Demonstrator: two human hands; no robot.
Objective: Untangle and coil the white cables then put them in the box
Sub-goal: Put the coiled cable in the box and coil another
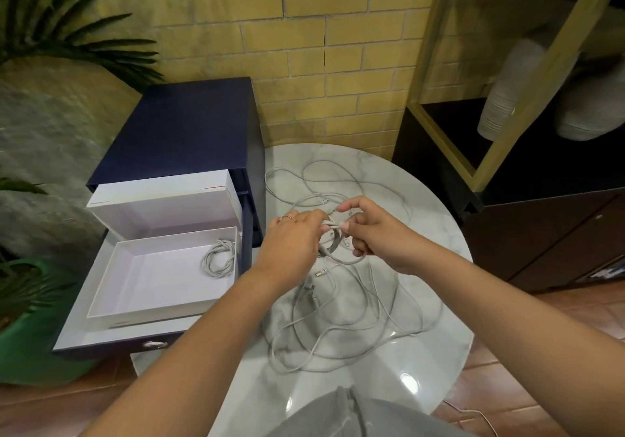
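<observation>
Tangled white cables (pixel 341 328) sprawl over a round marble table (pixel 439 335). Above its middle, my left hand (pixel 291 244) holds a small coil of white cable (pixel 333 247), fingers curled round it. My right hand (pixel 372 233) pinches a strand of the same cable beside the coil, thumb and fingers closed on it. To the left an open white box (pixel 142 284) lies in a pulled-out drawer, and one coiled white cable (pixel 220 257) rests in its far right corner. The box's lid (pixel 162 200) stands behind it.
The drawer belongs to a dark blue cabinet (pixel 196 125) against a yellow brick wall. Green plants (pixel 67 37) and a green pot (pixel 27 345) are at the left. A dark shelf unit (pixel 541 200) with stacked white dishes stands at the right.
</observation>
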